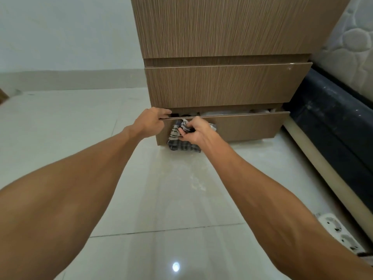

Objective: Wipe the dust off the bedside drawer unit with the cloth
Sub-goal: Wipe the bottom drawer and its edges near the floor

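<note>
The brown wood-grain bedside drawer unit [226, 85] stands on the floor ahead of me. Its bottom drawer [248, 126] is pulled out a little, with things showing inside. My left hand [151, 123] grips the top edge of that drawer front at its left corner. My right hand [196, 133] is closed on a bunched checked cloth [182, 145], grey, white and dark. The cloth is pressed against the left part of the bottom drawer front and hangs down to the floor.
A bed with a white quilted mattress [355, 41] and dark base [331, 126] stands close on the right of the unit. A white power strip [341, 233] lies on the glossy tiled floor [161, 199] at lower right. A pale wall [60, 37] is at left.
</note>
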Action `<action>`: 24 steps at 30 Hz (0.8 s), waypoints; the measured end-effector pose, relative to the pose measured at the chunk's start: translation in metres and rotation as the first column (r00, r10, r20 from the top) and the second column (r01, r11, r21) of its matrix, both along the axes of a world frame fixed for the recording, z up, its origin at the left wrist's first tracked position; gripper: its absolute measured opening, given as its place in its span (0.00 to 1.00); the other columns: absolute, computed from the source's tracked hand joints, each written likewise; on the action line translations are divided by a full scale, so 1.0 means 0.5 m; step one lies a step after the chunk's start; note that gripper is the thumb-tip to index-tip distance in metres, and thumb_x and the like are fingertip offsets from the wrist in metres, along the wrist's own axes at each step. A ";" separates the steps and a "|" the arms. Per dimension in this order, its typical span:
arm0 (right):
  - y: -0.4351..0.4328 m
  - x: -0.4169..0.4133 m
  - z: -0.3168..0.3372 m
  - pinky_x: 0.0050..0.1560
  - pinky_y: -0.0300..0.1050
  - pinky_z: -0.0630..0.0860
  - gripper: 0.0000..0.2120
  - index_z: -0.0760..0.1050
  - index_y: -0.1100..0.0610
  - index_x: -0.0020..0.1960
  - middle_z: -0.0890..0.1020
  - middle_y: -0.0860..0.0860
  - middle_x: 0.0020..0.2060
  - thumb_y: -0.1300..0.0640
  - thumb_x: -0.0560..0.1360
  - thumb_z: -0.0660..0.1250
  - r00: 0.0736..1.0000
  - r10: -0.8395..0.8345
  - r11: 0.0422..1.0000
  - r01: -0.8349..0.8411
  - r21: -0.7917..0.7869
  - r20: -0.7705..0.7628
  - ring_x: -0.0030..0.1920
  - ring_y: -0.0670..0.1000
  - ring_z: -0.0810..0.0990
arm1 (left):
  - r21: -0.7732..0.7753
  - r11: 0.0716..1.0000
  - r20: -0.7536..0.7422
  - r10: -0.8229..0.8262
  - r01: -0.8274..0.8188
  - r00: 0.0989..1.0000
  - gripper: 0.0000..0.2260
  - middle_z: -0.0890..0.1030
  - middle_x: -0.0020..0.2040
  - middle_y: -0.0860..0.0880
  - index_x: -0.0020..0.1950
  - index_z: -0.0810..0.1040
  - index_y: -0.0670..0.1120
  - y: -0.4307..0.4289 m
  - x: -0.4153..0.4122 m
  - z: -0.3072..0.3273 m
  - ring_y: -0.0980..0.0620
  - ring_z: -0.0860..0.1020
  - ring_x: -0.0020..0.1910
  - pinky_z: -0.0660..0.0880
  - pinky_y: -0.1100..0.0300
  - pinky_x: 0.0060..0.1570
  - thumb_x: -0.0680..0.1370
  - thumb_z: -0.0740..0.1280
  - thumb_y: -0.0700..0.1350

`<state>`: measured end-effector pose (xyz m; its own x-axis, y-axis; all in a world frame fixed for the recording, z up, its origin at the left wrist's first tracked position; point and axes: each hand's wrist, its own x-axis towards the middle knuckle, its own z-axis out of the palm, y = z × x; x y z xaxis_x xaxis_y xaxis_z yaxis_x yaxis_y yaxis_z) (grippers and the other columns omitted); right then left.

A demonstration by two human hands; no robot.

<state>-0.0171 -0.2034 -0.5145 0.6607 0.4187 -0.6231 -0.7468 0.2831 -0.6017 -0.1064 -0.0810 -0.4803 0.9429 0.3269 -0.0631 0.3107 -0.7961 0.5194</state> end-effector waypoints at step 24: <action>-0.074 -0.023 -0.085 0.35 0.41 0.71 0.11 0.67 0.64 0.42 0.72 0.59 0.42 0.69 0.79 0.48 0.996 -0.051 0.999 0.051 0.006 -0.076 0.37 0.54 0.70 | 0.254 0.956 0.185 0.100 -0.145 0.978 0.28 0.75 0.67 0.42 0.71 0.71 0.44 -0.058 -0.010 -0.074 0.41 0.74 0.64 0.70 0.44 0.65 0.70 0.64 0.33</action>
